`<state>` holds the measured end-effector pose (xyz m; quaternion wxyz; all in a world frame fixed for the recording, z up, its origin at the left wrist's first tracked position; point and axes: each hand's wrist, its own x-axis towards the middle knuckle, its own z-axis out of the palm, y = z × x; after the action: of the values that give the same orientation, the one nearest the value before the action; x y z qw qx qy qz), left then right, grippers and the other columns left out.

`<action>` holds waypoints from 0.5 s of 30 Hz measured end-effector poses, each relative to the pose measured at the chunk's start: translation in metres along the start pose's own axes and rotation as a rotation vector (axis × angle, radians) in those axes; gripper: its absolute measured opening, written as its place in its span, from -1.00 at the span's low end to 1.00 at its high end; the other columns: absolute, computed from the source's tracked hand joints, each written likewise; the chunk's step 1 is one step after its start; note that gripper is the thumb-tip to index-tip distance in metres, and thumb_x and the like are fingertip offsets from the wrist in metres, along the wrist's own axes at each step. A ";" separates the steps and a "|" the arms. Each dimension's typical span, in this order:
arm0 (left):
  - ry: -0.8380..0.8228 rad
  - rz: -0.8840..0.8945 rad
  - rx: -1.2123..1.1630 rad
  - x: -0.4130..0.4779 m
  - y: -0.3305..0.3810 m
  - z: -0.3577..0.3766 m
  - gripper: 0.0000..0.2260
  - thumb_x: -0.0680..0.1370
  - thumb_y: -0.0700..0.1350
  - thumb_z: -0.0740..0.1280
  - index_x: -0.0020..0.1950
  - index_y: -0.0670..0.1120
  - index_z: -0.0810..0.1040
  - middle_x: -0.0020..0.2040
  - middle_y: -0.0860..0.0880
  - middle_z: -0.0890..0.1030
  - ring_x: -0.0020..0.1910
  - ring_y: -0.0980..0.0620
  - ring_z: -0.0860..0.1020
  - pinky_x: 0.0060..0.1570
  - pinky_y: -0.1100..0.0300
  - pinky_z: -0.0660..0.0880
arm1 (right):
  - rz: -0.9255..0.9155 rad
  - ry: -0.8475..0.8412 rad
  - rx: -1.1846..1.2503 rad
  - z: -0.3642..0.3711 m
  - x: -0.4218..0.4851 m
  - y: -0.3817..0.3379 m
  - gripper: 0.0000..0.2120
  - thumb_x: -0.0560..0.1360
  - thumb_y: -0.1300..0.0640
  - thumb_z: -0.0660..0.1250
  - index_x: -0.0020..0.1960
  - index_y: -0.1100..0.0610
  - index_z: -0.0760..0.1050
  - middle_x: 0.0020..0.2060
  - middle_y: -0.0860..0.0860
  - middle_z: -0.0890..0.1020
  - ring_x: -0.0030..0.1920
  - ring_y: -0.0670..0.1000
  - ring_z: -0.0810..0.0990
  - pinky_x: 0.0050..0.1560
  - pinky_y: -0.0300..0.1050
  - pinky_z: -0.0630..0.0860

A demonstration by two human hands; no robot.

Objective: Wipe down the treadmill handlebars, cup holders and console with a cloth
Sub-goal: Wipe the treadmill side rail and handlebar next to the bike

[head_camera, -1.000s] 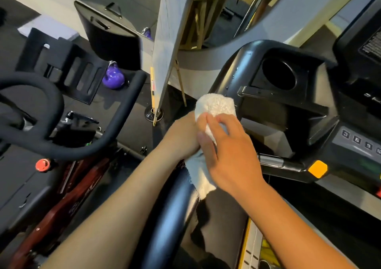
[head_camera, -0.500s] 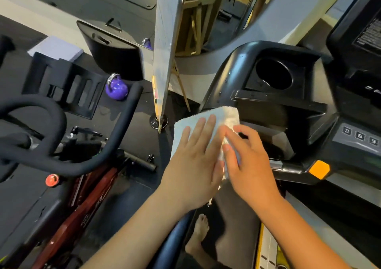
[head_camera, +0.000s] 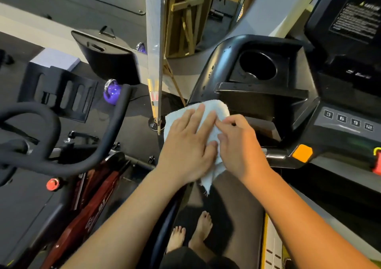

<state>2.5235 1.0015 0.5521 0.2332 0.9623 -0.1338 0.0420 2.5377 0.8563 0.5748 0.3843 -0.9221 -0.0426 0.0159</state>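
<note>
Two bare hands meet on one white cloth (head_camera: pixel 214 112) at the near left corner of the treadmill console (head_camera: pixel 257 95), which serves as the reference point. Left hand (head_camera: pixel 189 145) lies flat on the cloth, fingers extended and slightly spread, palm pressing down; it grips nothing. Right hand (head_camera: pixel 241 145) sits just right of the left, touching it, with fingers curled and the fingertips pinching the cloth's right edge. Cloth is spread over the console's near left corner, where the black handlebar (head_camera: pixel 165 231) rises to meet it; a frayed corner hangs below the hands. Round cup holder (head_camera: pixel 257 66) is set into the console's top, beyond the hands and apart from the cloth. Numbered buttons (head_camera: pixel 348 121) marked 3, 6, 9 and 12 sit on the console's right portion, with an orange tab (head_camera: pixel 302 153) near its front edge. Left of the console stand an exercise bike (head_camera: pixel 82 186) with looped black bars and a purple kettlebell (head_camera: pixel 112 93) on the floor. Below the console, two bare feet (head_camera: pixel 191 235) rest on the belt.
</note>
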 end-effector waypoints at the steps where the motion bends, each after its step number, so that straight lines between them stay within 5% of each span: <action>1: -0.004 -0.024 0.001 0.011 -0.001 0.000 -0.39 0.54 0.13 0.00 0.58 -0.06 0.20 0.59 -0.15 0.14 0.55 -0.16 0.10 0.48 0.06 -0.04 | 0.022 0.026 0.000 -0.001 0.009 0.000 -0.77 0.55 0.15 0.21 0.18 0.16 0.47 -0.11 -0.09 0.49 -0.12 -0.20 0.47 -0.16 -0.47 0.35; 4: -0.021 -0.031 0.009 0.021 0.005 -0.002 -0.38 0.55 0.13 -0.05 0.60 -0.07 0.13 0.60 -0.15 0.07 0.57 -0.14 0.02 0.48 0.09 -0.12 | -0.084 0.003 -0.202 -0.007 0.019 -0.002 -0.73 0.53 0.27 0.23 0.21 0.15 0.47 0.07 0.07 0.45 0.02 0.06 0.49 -0.06 -0.21 0.37; 8: -0.007 -0.010 0.023 -0.018 0.008 0.000 -0.41 0.56 0.09 0.08 0.58 -0.06 0.18 0.60 -0.13 0.13 0.56 -0.14 0.08 0.51 -0.02 0.04 | -0.189 -0.111 -0.393 -0.009 -0.013 0.006 -0.59 0.54 0.26 0.26 0.36 0.02 0.44 0.25 0.02 0.36 0.15 0.02 0.47 -0.05 -0.39 0.32; 12: -0.028 -0.050 -0.085 0.000 -0.013 -0.002 -0.36 0.54 0.19 0.02 0.58 -0.02 0.19 0.60 -0.10 0.14 0.58 -0.08 0.06 0.54 0.01 0.00 | -0.222 0.024 -0.412 -0.007 -0.012 -0.012 -0.60 0.53 0.23 0.21 0.36 0.12 0.46 0.31 0.16 0.44 0.28 0.20 0.45 0.16 -0.08 0.38; 15: -0.047 -0.050 -0.128 -0.007 -0.013 -0.004 -0.38 0.58 0.17 -0.04 0.61 -0.03 0.09 0.61 -0.11 0.08 0.59 -0.10 -0.02 0.52 -0.11 0.01 | -0.384 -0.064 -0.608 -0.003 -0.010 -0.030 -0.51 0.55 0.12 0.00 0.41 0.22 0.39 0.41 0.17 0.42 0.46 0.21 0.30 0.41 0.18 0.24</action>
<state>2.5207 1.0162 0.5485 0.2922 0.9491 -0.1173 0.0049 2.5263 0.8747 0.5985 0.0867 -0.9685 -0.2300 -0.0410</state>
